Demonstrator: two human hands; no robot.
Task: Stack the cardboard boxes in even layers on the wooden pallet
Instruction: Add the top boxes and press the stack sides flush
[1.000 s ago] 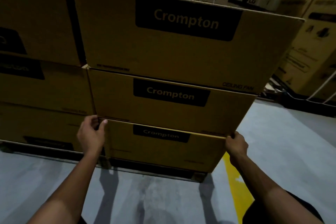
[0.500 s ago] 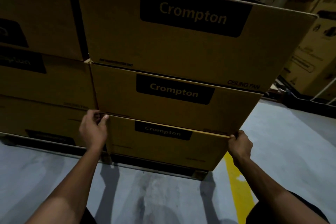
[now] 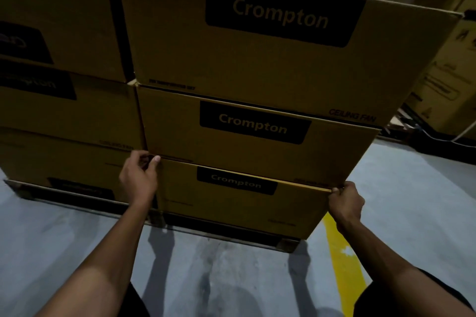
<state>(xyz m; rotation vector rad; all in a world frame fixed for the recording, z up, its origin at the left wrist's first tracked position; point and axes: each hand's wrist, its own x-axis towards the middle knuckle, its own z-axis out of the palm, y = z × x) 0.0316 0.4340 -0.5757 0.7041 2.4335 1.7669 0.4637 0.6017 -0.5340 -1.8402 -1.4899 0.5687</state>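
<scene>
At the stack's near face, both hands sit on the seam under the middle box.

Left hand (image 3: 139, 180) fingers curl into the left end of that seam; right hand (image 3: 346, 203) grips the bottom box's (image 3: 239, 203) top right corner. Wooden pallet (image 3: 286, 244) shows only as a dark edge. Grey floor (image 3: 231, 278) lies open nearby. Middle box (image 3: 252, 141) and top box (image 3: 257, 59) stand above; contents hidden.
</scene>
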